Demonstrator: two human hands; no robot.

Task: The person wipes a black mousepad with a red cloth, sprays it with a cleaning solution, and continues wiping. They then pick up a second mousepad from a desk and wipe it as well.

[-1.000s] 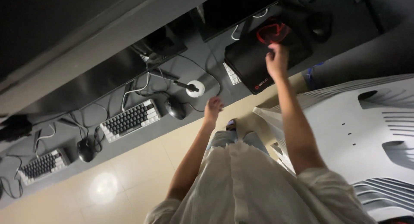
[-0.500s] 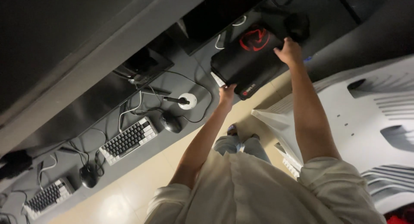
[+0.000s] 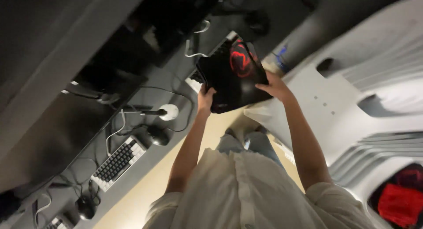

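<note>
A long dark counter [image 3: 145,163] runs diagonally through the head view, from the lower left to the upper middle, and it carries dark monitors [image 3: 48,136] along its far edge. To the right stands a big white moulded chair [image 3: 352,101], with something red [image 3: 398,202] showing through an opening at its lower right. The person's white shirt [image 3: 246,193] fills the bottom middle, and both bare arms reach up from it over a pale floor [image 3: 145,189].

Between the hands, above the counter's near edge, is a black flat bag [image 3: 229,79] with a red emblem on it, lifted clear of the counter and tilted. The left hand [image 3: 205,96] grips its lower left edge, fingers curled around the rim. The right hand [image 3: 274,85] clamps the bag's right edge, thumb on the face. A white keyboard edge [image 3: 194,81] peeks out just behind the bag.

Farther left on the counter lies a black-and-white keyboard [image 3: 118,163], with a black mouse [image 3: 157,135] just beside it and a small white round puck [image 3: 168,111] with a cable near that. Another mouse [image 3: 86,207] sits at the lower left among loose cables.
</note>
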